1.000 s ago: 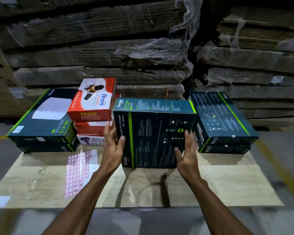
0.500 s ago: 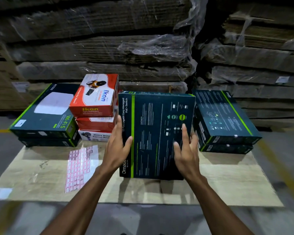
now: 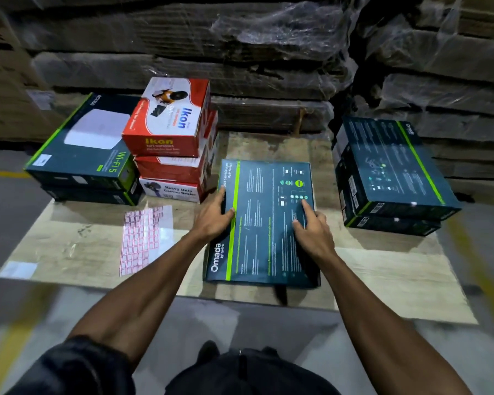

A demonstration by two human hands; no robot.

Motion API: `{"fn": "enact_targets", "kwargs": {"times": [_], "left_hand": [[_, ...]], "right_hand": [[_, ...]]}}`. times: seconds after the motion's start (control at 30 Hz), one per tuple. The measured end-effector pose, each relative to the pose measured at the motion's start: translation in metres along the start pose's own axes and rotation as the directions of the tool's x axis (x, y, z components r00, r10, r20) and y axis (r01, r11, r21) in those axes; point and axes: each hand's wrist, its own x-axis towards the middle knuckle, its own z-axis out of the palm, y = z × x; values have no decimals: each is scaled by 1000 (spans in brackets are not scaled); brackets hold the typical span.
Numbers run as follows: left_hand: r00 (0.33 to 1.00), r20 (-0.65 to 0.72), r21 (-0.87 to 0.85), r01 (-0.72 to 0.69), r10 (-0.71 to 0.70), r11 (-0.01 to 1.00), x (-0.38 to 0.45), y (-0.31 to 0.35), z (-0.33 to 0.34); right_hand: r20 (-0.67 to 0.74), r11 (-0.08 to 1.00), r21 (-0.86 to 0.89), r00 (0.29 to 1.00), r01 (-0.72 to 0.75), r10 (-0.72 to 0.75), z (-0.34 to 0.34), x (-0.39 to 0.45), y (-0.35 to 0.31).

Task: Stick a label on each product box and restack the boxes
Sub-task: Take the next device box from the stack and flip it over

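Stacks of boxes line the tabletop (image 3: 382,269): Wi-Fi boxes (image 3: 80,149) at ten o'clock, red Ikon boxes (image 3: 171,138) beside them, label sheet (image 3: 146,238) in front. Left hand (image 3: 211,220) grips the left edge of the flat Omada box (image 3: 263,223) at centre; right hand (image 3: 311,232) presses on top, fingers extended. Dark boxes (image 3: 388,172) sit at two o'clock.

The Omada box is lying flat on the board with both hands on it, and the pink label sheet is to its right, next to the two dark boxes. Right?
Not quite. The head view shows the label sheet on the left of the Omada box, in front of the red Ikon boxes. The rest holds: the box lies flat on the board, left hand and right hand on it.
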Motion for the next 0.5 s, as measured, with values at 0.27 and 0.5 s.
{"fn": "enact_targets", "kwargs": {"times": [0.27,0.5], "left_hand": [[994,108,37,-21,17,999,-26,-17,15],[960,224,248,-221,166,943,-101,-38,21]], "right_hand": [[56,999,-13,998,41,-40,14,-19,15],[167,926,-257,956,277,-240,23,-69,39]]}}
